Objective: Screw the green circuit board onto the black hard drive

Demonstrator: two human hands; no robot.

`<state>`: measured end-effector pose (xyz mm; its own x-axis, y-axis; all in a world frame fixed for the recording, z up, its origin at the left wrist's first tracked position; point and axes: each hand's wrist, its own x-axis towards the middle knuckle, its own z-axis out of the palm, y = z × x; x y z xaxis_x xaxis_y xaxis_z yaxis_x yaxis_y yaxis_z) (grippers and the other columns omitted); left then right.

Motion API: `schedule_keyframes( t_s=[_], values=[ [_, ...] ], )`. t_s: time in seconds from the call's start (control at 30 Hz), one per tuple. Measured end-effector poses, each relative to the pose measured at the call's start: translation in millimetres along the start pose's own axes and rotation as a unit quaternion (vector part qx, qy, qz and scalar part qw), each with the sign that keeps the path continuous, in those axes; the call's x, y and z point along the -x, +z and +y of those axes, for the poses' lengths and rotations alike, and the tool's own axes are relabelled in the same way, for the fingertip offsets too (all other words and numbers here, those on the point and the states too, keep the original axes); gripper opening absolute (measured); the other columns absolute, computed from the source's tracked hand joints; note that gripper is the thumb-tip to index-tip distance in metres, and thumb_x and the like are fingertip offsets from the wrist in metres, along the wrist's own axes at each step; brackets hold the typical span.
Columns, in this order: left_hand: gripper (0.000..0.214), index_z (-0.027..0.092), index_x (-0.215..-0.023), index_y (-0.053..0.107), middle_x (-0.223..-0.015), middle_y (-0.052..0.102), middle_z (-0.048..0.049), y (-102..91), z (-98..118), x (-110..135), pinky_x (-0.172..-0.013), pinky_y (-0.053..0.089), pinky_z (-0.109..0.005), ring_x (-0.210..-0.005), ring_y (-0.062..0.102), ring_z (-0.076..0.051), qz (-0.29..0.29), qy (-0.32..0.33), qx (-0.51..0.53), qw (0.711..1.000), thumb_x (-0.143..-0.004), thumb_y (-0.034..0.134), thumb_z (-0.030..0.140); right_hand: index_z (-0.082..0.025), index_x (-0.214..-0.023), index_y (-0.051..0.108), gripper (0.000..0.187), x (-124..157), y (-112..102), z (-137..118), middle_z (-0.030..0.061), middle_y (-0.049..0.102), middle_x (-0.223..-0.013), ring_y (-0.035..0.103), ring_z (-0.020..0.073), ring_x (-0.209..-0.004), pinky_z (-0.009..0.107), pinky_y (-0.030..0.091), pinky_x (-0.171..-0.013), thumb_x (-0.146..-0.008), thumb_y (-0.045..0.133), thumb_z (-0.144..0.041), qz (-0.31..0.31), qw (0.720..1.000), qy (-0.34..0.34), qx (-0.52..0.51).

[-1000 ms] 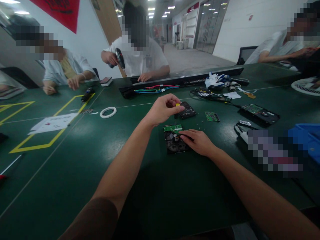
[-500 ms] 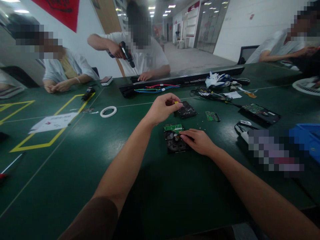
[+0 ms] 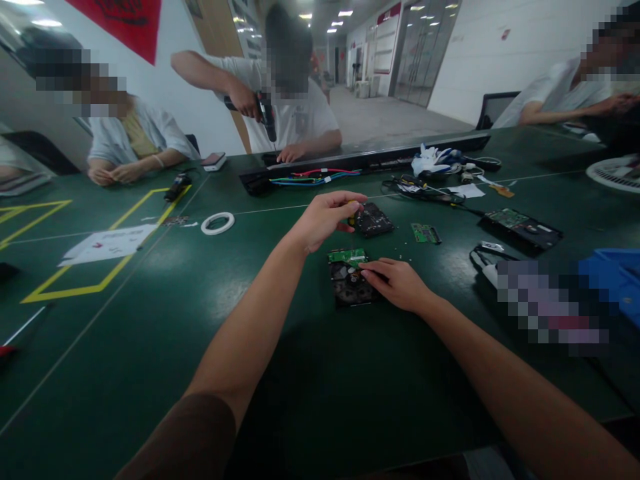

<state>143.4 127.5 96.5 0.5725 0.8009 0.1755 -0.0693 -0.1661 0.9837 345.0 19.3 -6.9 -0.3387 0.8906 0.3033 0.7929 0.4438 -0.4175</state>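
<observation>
My left hand [image 3: 330, 217] is closed around the yellow-and-black handle of a small screwdriver [image 3: 352, 215], held upright with its thin shaft pointing down. Below it lies a hard drive [image 3: 351, 288], black with a green circuit board [image 3: 345, 255] along its far end. My right hand [image 3: 397, 283] rests at the drive's right side, thumb and forefinger pressed together against it near the board. The exact spot under those fingertips is hidden. Just beyond, a second dark hard drive [image 3: 376, 220] sits on the table, with a loose green board [image 3: 425, 233] to its right.
Tiny screws [image 3: 400, 249] are scattered right of the drives. Farther right are another drive [image 3: 523, 228], cables [image 3: 420, 189] and a blue bin [image 3: 613, 277]. A white ring [image 3: 217, 223] and paper [image 3: 107, 245] lie left. Across the table a person holds a power drill [image 3: 267, 117].
My left fingers have shifted on the screwdriver handle, opening out a little so more of it shows. My right hand and the drive stay put. Opposite, the co-worker's drill is lower and more upright.
</observation>
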Motion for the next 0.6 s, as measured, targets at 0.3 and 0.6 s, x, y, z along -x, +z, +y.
schedule_keyframes(
  t_s=[0.3,0.6],
  values=[
    [0.018,0.015,-0.089,0.069,-0.080,0.068,-0.0027,-2.3,-4.7,-2.7,-0.062,0.051,-0.024,-0.068,0.061,-0.010,0.025,0.077,-0.107,0.991,-0.081,0.081,0.027,-0.026,-0.130,0.070,0.038,-0.6,0.3,-0.3,0.0084,0.076,-0.112,0.071,0.0232,-0.099,0.039,0.056,-0.088,-0.106,0.046,-0.043,0.000,1.000,-0.004,-0.004],
    [0.018,0.015,-0.089,0.069,-0.080,0.066,-0.0024,-2.4,-1.0,0.1,-0.064,0.055,-0.027,-0.071,0.063,-0.011,0.018,0.056,-0.097,0.994,-0.081,0.081,0.027,-0.027,-0.131,0.069,0.040,-1.2,-6.3,-3.2,0.0081,0.073,-0.120,0.069,0.0235,-0.105,0.040,0.054,-0.093,-0.105,0.047,-0.048,-0.017,1.000,-0.006,-0.013]
  ],
)
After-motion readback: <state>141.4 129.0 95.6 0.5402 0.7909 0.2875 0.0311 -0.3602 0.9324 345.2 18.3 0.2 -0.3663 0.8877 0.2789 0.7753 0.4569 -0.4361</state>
